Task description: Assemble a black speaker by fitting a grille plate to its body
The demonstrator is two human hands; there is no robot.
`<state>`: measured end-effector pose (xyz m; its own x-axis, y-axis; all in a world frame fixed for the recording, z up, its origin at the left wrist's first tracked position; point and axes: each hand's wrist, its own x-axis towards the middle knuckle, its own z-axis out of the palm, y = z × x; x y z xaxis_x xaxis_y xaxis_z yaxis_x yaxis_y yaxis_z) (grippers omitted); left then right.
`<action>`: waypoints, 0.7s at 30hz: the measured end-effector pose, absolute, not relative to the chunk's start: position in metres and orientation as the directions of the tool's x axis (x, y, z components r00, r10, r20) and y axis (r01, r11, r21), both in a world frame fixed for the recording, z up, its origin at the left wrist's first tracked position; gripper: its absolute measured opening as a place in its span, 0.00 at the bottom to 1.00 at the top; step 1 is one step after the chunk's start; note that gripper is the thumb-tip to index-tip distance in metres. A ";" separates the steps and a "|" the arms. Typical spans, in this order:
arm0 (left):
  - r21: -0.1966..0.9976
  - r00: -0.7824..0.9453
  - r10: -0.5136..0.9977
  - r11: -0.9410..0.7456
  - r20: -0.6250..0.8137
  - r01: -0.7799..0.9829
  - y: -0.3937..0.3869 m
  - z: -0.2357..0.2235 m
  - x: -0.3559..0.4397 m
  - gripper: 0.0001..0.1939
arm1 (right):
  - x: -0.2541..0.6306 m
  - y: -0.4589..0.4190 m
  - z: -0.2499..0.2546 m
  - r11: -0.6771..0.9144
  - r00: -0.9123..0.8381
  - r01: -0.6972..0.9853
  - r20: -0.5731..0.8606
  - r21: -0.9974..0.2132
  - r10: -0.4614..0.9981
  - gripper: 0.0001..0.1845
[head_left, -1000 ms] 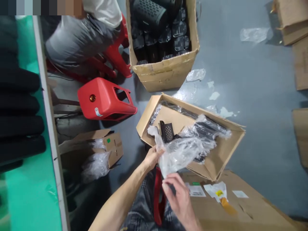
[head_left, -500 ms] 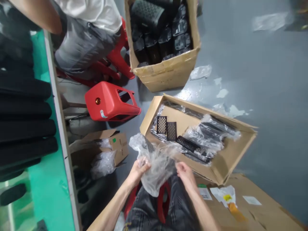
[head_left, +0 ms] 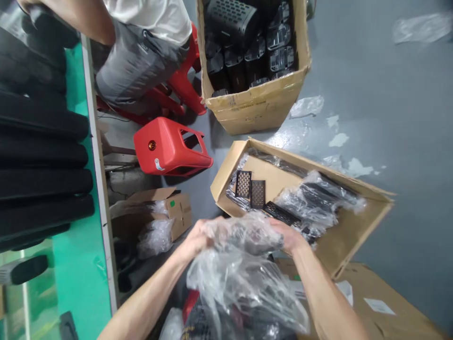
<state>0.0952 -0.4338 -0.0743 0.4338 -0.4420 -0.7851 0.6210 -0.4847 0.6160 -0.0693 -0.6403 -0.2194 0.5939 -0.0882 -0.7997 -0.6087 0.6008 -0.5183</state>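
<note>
My left hand (head_left: 193,241) and my right hand (head_left: 288,236) both grip a crumpled clear plastic bag (head_left: 240,278), which hangs down over my lap. The bag covers most of the fingers. Just beyond my hands lies an open flat cardboard box (head_left: 357,226) holding black perforated grille plates (head_left: 251,189) and more black parts wrapped in clear plastic (head_left: 314,200).
A tall cardboard box (head_left: 258,106) full of black speaker housings stands further back. A red stool (head_left: 166,148) lies tipped on the grey floor. Another person sits on a red stool at top left. A green bench (head_left: 53,283) with black parts runs along the left. A small box (head_left: 170,212) with plastic sits nearby.
My hands have drawn together and lifted slightly, spreading the plastic bag wider so it now drapes over my lap. The view has shifted a little toward the right.
</note>
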 end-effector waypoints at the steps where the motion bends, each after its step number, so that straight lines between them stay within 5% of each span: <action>1: 0.651 0.440 -0.492 -0.439 -0.751 0.619 -0.441 -0.082 0.104 0.10 | -0.083 -0.643 -0.212 0.616 0.608 -0.615 -0.794 -0.492 -0.028 0.35; 4: 0.660 0.457 -0.524 -0.310 -0.719 0.684 -0.469 -0.114 0.123 0.14 | -0.120 -0.652 -0.184 0.643 0.674 -0.596 -0.734 -0.481 0.075 0.38; 7: 0.670 0.386 -0.599 -0.370 -0.701 0.644 -0.499 -0.148 0.139 0.18 | -0.133 -0.653 -0.159 0.482 0.681 -0.620 -0.729 -0.619 -0.061 0.29; 11: 0.774 0.497 -0.645 -0.626 -0.580 0.092 -0.523 -0.160 0.165 0.20 | -0.116 -0.641 -0.140 0.207 0.689 -0.628 -0.659 -0.750 -0.300 0.29; 14: 0.726 0.673 -0.639 -0.653 -0.373 -0.217 -0.518 -0.135 0.170 0.24 | -0.090 -0.627 -0.139 0.026 0.726 -0.568 -0.516 -0.823 -0.455 0.28; 17: 0.730 0.689 -0.606 -0.664 -0.398 -0.163 -0.502 -0.094 0.149 0.17 | -0.065 -0.612 -0.145 -0.051 0.686 -0.541 -0.405 -0.839 -0.605 0.25; 21: 0.713 0.615 -0.582 -0.700 -0.532 -0.045 -0.483 -0.053 0.109 0.21 | -0.043 -0.602 -0.151 -0.048 0.640 -0.549 -0.383 -0.835 -0.666 0.28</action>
